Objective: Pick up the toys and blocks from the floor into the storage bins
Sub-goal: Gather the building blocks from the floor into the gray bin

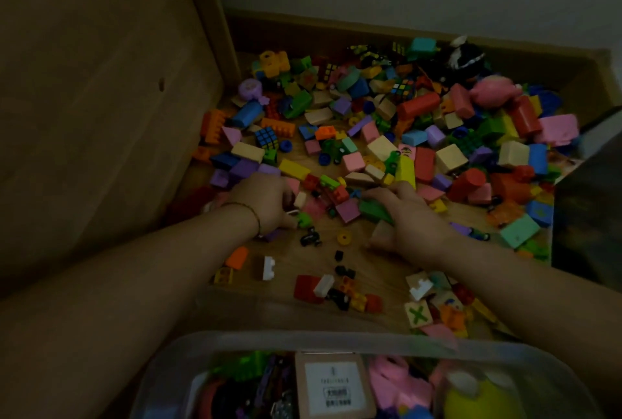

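Wooden floor (373,267), dimly lit, carries the blocks (380,146), heaped just beyond the fingers. The left hand (266,203) curls its fingers down among them; whether they hold anything I cannot tell. The right hand (412,218) grips a green block (372,210). Behind both wrists sits the storage bin (303,339).

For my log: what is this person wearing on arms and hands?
The left forearm and right forearm are bare: no sleeves or gloves in view. A thin bracelet circles the wrist of the left hand. The right hand shows no ring, watch or band.
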